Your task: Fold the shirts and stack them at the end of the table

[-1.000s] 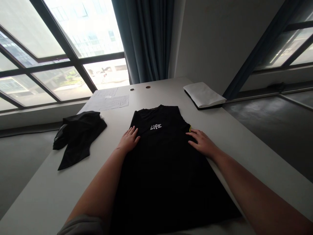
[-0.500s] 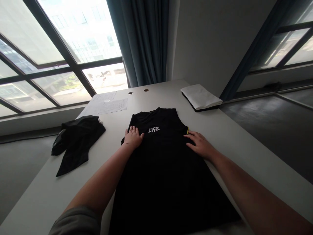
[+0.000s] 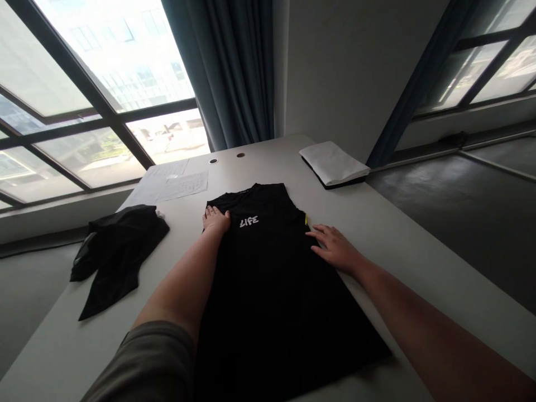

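On the desk (image 3: pixel 397 251): black shirt (image 3: pixel 268 290) lay flat, collar away, "LIFE" print (image 3: pixel 249 221) up.
Left grip (image 3: pixel 216 220): released, palm flat on the shirt.
Right grip (image 3: pixel 335 249): released, resting at its edge.
Progress: shirt spread unfolded; second black garment (image 3: pixel 119 251) lay bunched nearby.

crumpled black garment (image 3: pixel 119 251) | printed papers (image 3: pixel 176 184) | folded white cloth (image 3: pixel 333 163) | blue curtain (image 3: pixel 218 72)

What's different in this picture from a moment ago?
The left hand slid up the black shirt toward its shoulder, now level with the white "LIFE" print. Nothing was grasped. The right hand stayed by the shirt's edge; the folded white cloth stayed put.
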`<action>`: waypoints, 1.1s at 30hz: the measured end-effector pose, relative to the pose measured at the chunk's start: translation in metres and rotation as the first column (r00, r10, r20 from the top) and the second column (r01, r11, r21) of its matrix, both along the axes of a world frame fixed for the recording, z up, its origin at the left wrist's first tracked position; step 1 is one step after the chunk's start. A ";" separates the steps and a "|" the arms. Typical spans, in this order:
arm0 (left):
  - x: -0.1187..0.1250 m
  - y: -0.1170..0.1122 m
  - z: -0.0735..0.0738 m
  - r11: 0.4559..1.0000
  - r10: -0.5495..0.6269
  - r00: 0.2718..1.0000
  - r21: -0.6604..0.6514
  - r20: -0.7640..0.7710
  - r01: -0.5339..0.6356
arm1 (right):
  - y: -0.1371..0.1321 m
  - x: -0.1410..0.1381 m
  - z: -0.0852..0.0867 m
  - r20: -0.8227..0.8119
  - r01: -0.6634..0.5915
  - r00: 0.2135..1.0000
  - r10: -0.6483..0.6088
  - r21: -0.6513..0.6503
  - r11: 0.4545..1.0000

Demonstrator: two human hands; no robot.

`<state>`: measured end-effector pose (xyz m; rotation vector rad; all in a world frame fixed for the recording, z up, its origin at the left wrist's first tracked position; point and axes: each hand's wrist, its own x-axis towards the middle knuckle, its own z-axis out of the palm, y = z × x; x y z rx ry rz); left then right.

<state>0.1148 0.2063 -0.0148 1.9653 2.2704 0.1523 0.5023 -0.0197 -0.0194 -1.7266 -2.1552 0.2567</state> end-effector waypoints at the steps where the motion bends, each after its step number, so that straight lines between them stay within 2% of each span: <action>1: -0.003 0.000 0.000 1.000 0.007 1.000 0.003 0.003 -0.007 | 0.000 -0.001 0.000 0.011 -0.002 1.000 0.002 0.000 1.000; 6: -0.012 0.000 -0.002 0.998 0.049 0.998 0.039 0.036 -0.050 | -0.002 -0.005 -0.001 0.070 -0.011 0.998 0.012 -0.010 1.000; 11: -0.024 0.008 0.005 0.997 0.075 0.996 0.029 0.058 -0.076 | -0.004 -0.010 0.001 0.102 0.008 0.995 -0.003 -0.048 0.999; 16: -0.038 0.017 0.012 0.992 0.097 0.995 0.078 0.022 -0.098 | -0.004 -0.012 0.001 0.133 -0.003 0.991 0.011 -0.059 0.998; 20: -0.038 0.020 0.011 0.994 0.100 0.995 0.047 -0.011 -0.099 | -0.006 -0.014 0.005 0.169 0.024 0.986 -0.012 -0.070 0.997; 23: -0.036 0.017 0.009 0.995 0.083 0.997 0.058 0.001 -0.083 | -0.014 -0.024 0.020 0.122 -0.083 0.989 0.083 0.000 0.997; 25: -0.036 0.015 0.007 0.989 0.004 1.000 0.148 -0.010 -0.003 | -0.023 -0.038 0.032 0.083 -0.209 0.976 0.202 0.080 0.975; 27: -0.037 0.014 0.005 0.978 -0.107 0.994 0.180 -0.025 0.110 | -0.031 -0.053 0.038 0.068 -0.310 0.950 0.304 0.099 0.946; 29: -0.038 0.017 0.003 0.981 -0.161 0.987 0.104 -0.009 0.161 | -0.035 -0.066 0.037 0.064 -0.385 0.921 0.383 0.015 0.923; 31: -0.040 0.022 0.002 0.991 -0.136 0.991 0.024 0.010 0.135 | -0.035 -0.072 0.032 0.066 -0.423 0.900 0.431 -0.109 0.899; 33: -0.040 0.026 0.002 0.994 -0.104 0.995 0.016 0.004 0.104 | -0.033 -0.072 0.026 0.068 -0.414 0.899 0.432 -0.185 0.891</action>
